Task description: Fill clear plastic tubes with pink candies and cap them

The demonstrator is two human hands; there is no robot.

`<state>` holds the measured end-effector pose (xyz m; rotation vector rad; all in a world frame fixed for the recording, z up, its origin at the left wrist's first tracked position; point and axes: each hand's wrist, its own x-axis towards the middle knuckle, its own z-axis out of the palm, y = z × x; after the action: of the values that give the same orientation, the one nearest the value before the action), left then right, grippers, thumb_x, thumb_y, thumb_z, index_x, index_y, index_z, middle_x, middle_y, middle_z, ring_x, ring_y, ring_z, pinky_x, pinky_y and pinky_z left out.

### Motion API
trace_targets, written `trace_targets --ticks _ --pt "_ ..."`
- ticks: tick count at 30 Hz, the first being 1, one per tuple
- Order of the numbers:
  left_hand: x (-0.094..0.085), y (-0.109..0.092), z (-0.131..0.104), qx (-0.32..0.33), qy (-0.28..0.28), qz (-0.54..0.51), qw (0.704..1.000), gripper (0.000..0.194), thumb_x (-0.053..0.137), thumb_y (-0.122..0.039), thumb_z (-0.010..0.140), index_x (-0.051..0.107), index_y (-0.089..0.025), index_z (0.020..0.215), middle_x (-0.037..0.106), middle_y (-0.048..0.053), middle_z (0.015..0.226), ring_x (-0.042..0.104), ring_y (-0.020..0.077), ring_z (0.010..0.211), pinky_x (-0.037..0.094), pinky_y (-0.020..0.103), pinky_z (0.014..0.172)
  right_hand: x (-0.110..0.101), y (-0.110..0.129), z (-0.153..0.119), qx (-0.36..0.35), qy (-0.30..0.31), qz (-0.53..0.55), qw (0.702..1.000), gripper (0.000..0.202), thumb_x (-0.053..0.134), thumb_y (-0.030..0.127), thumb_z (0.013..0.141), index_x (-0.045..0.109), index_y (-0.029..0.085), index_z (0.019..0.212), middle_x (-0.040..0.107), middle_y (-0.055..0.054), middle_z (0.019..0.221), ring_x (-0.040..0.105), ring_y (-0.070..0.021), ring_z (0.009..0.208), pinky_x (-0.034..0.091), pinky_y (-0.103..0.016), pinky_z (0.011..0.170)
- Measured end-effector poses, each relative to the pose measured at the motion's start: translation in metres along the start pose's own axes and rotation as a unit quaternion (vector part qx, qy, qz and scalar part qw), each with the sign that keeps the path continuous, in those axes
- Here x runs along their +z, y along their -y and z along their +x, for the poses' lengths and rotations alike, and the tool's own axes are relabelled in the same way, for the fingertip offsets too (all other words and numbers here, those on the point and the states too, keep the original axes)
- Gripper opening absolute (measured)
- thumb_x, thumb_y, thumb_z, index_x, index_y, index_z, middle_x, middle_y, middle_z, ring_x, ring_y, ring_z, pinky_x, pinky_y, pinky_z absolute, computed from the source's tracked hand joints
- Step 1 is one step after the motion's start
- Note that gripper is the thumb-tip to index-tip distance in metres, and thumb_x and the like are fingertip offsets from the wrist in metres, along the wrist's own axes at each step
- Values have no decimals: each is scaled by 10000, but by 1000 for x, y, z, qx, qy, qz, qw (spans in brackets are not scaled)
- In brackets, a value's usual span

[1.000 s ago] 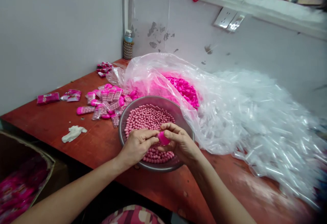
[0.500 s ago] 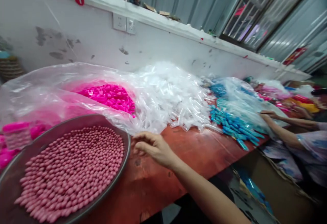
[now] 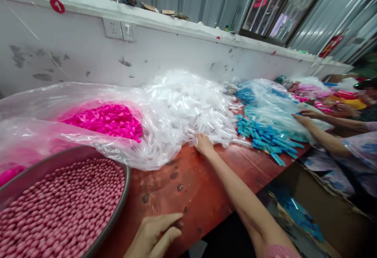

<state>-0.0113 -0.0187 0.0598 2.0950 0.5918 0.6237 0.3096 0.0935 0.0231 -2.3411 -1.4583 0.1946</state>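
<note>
My right hand [image 3: 204,144] reaches to the front edge of a heap of clear plastic tubes [image 3: 188,101], its fingers closed at a clear piece. Nearer to me, my left hand [image 3: 157,234] is above the red table [image 3: 153,195], thumb and index finger apart, with nothing visible between them. Left of it stands a large metal bowl [image 3: 127,179] with many small pink beads [image 3: 67,203]. Behind the bowl, bright pink plastic pieces [image 3: 108,120] lie in a clear plastic bag [image 3: 159,156].
Blue plastic pieces [image 3: 265,136] lie right of the tubes, beside a bag [image 3: 265,112]. Another person's hands [image 3: 306,118] touch that bag. A cardboard box [image 3: 318,187] with blue pieces stands below the table edge. A white wall [image 3: 165,53] runs behind.
My right hand has moved from beside the bowl to the clear tubes. My left hand has come into view at the bottom. The camera view has shifted right.
</note>
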Motion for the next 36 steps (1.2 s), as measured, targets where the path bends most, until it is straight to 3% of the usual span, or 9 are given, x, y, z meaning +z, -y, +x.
trace_targets --ticks 6,10,14,18,21,27,30,33,36 --pt "26 26 45 -17 -54 55 997 287 481 -238 836 586 -207 1102 665 62 1063 622 190 966 496 290 839 -17 -29 -21 -9 9 131 991 392 445 164 771 489 154 1161 591 -121 1086 529 -254 1042 410 -405 866" --pt "35 32 69 39 -110 148 982 505 465 -158 823 352 -188 1314 501 107 1285 458 217 1184 413 380 962 -39 -34 -64 -24 79 237 968 385 451 285 796 490 121 1143 636 -92 939 622 -192 806 508 -311 651" --pt "43 18 97 94 -95 285 949 706 524 -175 779 158 -102 1378 299 166 1411 218 297 1313 259 487 1043 -54 -21 -109 -27 228 405 885 323 578 281 727 568 113 1002 639 -44 754 600 -118 608 480 -226 551" --pt "61 1 115 93 -5 376 922 476 434 -140 824 337 -82 1286 619 152 1034 551 287 1022 406 466 893 -63 -5 -134 -26 306 461 832 231 640 265 687 609 108 854 630 -22 668 566 -93 535 461 -215 529" --pt "68 -2 112 64 34 387 919 224 388 -128 838 529 -136 1012 633 73 764 611 217 702 484 327 637 -70 -1 -141 -4 321 446 836 243 660 292 672 621 102 818 638 -33 667 573 -104 535 469 -230 523" --pt "45 19 88 -4 -42 366 930 106 418 -203 849 483 -167 773 594 53 699 589 199 656 457 285 572 -81 -19 -142 35 256 413 873 256 656 293 665 618 93 821 617 -18 595 549 -96 492 437 -207 478" --pt "48 25 83 93 -88 282 951 162 501 -325 822 458 -170 803 616 101 863 595 230 839 481 324 684 -76 -12 -147 35 233 353 905 253 655 269 652 609 96 830 608 -13 589 551 -109 504 424 -205 461" --pt "61 30 82 182 -68 236 952 113 503 -257 821 460 -166 873 581 154 1078 572 238 969 476 343 768 -68 5 -153 -16 313 402 860 354 622 256 694 552 128 1016 646 -19 708 598 -127 600 467 -229 551" --pt "65 37 78 118 -39 223 967 50 426 -169 830 470 -183 848 621 88 875 609 205 757 480 318 658 -61 11 -143 -89 397 422 810 498 535 255 781 382 163 1247 657 -67 947 628 -156 812 485 -286 712"
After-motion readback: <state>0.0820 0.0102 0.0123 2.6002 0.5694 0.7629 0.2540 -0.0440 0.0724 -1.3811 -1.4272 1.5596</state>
